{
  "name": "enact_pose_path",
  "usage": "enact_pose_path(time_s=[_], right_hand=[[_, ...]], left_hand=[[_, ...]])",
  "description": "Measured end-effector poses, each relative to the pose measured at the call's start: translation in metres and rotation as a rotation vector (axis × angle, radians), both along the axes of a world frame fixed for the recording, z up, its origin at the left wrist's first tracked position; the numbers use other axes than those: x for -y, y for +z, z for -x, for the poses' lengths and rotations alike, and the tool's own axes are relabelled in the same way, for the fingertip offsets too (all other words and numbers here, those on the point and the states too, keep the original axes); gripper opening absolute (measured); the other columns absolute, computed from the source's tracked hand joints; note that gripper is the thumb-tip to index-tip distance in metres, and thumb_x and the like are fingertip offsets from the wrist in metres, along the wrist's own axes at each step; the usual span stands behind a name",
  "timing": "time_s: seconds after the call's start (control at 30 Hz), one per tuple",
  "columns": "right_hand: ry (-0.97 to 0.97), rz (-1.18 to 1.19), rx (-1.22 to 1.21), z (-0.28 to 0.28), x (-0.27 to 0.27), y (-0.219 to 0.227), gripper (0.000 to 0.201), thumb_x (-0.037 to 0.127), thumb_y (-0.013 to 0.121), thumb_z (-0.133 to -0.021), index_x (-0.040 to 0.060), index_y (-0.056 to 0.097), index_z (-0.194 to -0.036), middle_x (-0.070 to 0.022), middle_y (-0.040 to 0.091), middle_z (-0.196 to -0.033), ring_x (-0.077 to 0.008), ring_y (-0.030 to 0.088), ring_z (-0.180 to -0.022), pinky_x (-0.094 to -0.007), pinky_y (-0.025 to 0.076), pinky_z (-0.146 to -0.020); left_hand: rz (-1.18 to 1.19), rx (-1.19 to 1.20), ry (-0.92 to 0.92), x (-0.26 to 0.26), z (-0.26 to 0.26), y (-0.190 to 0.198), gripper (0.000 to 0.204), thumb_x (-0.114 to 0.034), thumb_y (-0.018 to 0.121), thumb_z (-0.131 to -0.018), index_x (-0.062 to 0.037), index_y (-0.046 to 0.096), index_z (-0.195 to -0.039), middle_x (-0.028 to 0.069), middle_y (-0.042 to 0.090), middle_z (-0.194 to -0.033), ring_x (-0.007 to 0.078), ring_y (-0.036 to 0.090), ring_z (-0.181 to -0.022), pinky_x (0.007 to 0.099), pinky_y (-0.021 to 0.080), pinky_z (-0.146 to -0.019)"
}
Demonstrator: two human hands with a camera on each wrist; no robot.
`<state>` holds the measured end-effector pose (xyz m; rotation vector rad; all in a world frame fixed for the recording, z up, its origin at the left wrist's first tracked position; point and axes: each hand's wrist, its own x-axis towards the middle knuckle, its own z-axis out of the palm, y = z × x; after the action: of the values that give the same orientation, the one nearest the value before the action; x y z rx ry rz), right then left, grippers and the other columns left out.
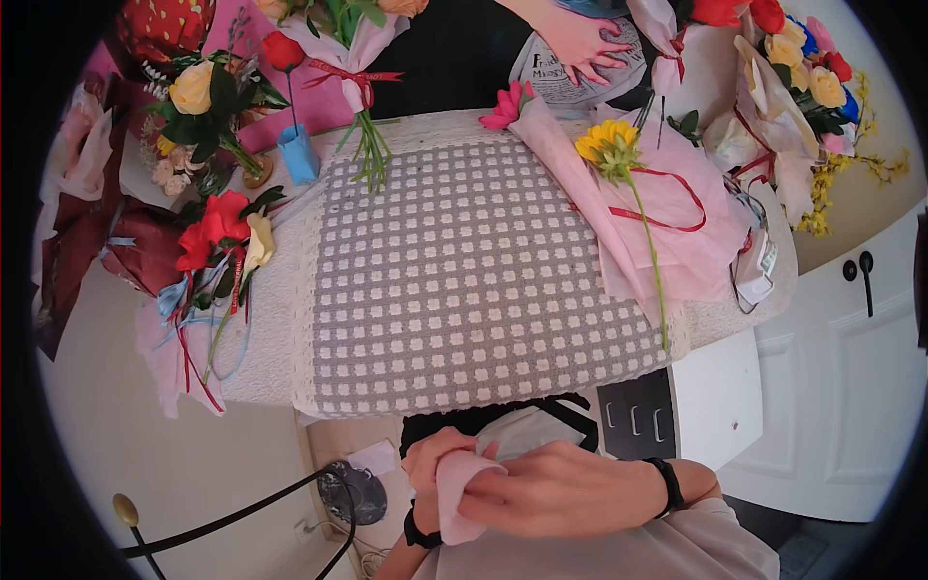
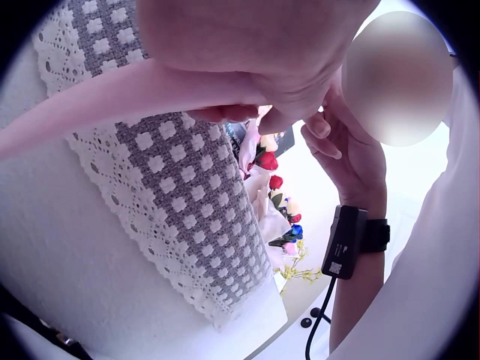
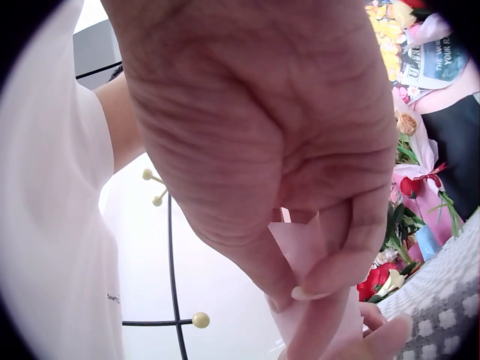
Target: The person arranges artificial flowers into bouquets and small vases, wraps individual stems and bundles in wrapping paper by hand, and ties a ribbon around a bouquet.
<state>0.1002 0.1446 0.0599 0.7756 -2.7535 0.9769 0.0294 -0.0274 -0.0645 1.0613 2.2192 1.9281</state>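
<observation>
Both hands are close together over the lap, in front of the table's near edge. My left hand [image 1: 435, 459] grips a folded pink strip of wrapping paper [image 1: 458, 498], which trails out as a long pale band [image 2: 97, 101] in the left wrist view. Reaching across from the other side, my right hand [image 1: 570, 488] pinches the same strip. The right wrist view has thumb and fingers closed on the pink paper [image 3: 296, 251], with left fingertips [image 3: 386, 337] just beside it. Part of the strip is hidden behind the fingers.
A grey-and-white checked cloth [image 1: 464, 280] covers the table. A yellow flower [image 1: 609, 147] lies on pink wrap [image 1: 681, 246] at right. Red flowers [image 1: 215, 230] and bouquets line the left and back. Across the table, another person's hand [image 1: 580, 43] rests on newspaper-print wrap [image 1: 541, 72].
</observation>
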Motion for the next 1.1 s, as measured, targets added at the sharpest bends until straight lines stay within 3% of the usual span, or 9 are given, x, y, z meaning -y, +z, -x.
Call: enact_pose_path(time_s=[0.27, 0.37, 0.5, 0.57, 0.63, 0.7, 0.83, 1.0, 1.1], right_hand=[[0.011, -0.021, 0.022, -0.006, 0.0, 0.0, 0.023, 0.002, 0.062, -0.085, -0.0024, 0.058, -0.107, -0.0135, 0.055, -0.087, -0.0246, 0.068, -0.067, -0.0342, 0.049, -0.047], [0.075, 0.026, 0.101, -0.006, -0.017, 0.022, 0.036, 0.005, 0.07, -0.084, 0.0011, 0.069, -0.12, -0.0082, 0.07, -0.103, -0.0186, 0.071, -0.069, -0.0293, 0.056, -0.052], [-0.195, 0.277, 0.108, -0.021, -0.074, 0.055, 0.019, 0.01, 0.076, -0.093, 0.0051, 0.076, -0.112, -0.0123, 0.077, -0.119, -0.0201, 0.074, -0.071, -0.028, 0.059, -0.062], [-0.599, 0.292, 0.125, -0.024, -0.097, 0.07, 0.016, 0.008, 0.075, -0.093, 0.0031, 0.075, -0.109, -0.0085, 0.078, -0.108, -0.0174, 0.073, -0.07, -0.0262, 0.056, -0.062], [-0.866, 0.176, 0.03, -0.008, -0.127, 0.066, 0.024, 0.003, 0.073, -0.092, -0.0011, 0.07, -0.115, -0.0095, 0.077, -0.097, -0.0132, 0.073, -0.076, -0.0272, 0.053, -0.06], [-1.069, -0.058, 0.033, 0.014, -0.155, 0.056, 0.027, 0.004, 0.072, -0.093, -0.0025, 0.066, -0.118, -0.0113, 0.074, -0.093, -0.0166, 0.07, -0.074, -0.0292, 0.052, -0.062], [-0.988, -0.259, -0.026, 0.025, -0.198, 0.003, 0.035, 0.004, 0.071, -0.094, -0.0016, 0.061, -0.127, -0.0121, 0.069, -0.089, -0.0184, 0.065, -0.074, -0.0307, 0.05, -0.065], [-0.956, 0.089, 0.099, 0.034, -0.214, -0.019, 0.036, -0.002, 0.07, -0.094, 0.0007, 0.062, -0.129, -0.0013, 0.059, -0.086, -0.0079, 0.053, -0.069, -0.0261, 0.044, -0.062], [-1.011, 0.247, 0.206, 0.033, -0.192, 0.014, 0.027, 0.002, 0.069, -0.097, 0.0031, 0.066, -0.124, 0.0031, 0.059, -0.087, -0.0029, 0.048, -0.068, -0.0221, 0.038, -0.058]], left_hand=[[-0.042, 0.041, -0.086, -0.002, -0.004, 0.007, 0.037, 0.002, 0.089, -0.073, -0.0059, 0.064, -0.099, 0.0056, 0.066, -0.072, 0.019, 0.064, -0.057, 0.0284, 0.047, -0.052], [0.006, -0.06, -0.009, -0.006, -0.006, 0.003, 0.035, 0.002, 0.088, -0.074, -0.0054, 0.064, -0.097, 0.0057, 0.067, -0.07, 0.0183, 0.065, -0.056, 0.0275, 0.049, -0.053], [0.05, -0.14, 0.04, -0.005, -0.003, 0.005, 0.031, 0.005, 0.087, -0.075, -0.0043, 0.065, -0.095, 0.0053, 0.067, -0.068, 0.0173, 0.065, -0.054, 0.0258, 0.05, -0.053], [0.022, -0.072, 0.02, -0.006, -0.003, 0.005, 0.031, 0.006, 0.087, -0.075, -0.0043, 0.065, -0.095, 0.0054, 0.067, -0.068, 0.0168, 0.064, -0.054, 0.0254, 0.049, -0.052], [-0.012, -0.009, 0.003, -0.006, -0.001, 0.004, 0.031, 0.007, 0.087, -0.075, -0.0042, 0.065, -0.095, 0.0055, 0.067, -0.069, 0.0164, 0.064, -0.054, 0.025, 0.048, -0.051], [-0.044, 0.021, -0.059, -0.009, 0.001, 0.003, 0.032, 0.008, 0.087, -0.075, -0.003, 0.066, -0.097, 0.0061, 0.067, -0.069, 0.016, 0.064, -0.054, 0.0251, 0.048, -0.05], [-0.034, 0.005, -0.117, -0.007, 0.006, 0.012, 0.033, 0.007, 0.087, -0.075, -0.0018, 0.066, -0.099, 0.0073, 0.068, -0.071, 0.0165, 0.065, -0.057, 0.0248, 0.049, -0.052], [-0.055, -0.035, -0.15, -0.002, 0.006, 0.013, 0.039, 0.001, 0.088, -0.078, -0.012, 0.06, -0.102, 0.0011, 0.064, -0.074, 0.017, 0.061, -0.057, 0.0295, 0.042, -0.053], [-0.084, 0.023, -0.15, -0.001, 0.002, 0.01, 0.041, -0.002, 0.09, -0.077, -0.012, 0.059, -0.101, 0.0011, 0.063, -0.072, 0.0166, 0.06, -0.056, 0.0283, 0.041, -0.052]])
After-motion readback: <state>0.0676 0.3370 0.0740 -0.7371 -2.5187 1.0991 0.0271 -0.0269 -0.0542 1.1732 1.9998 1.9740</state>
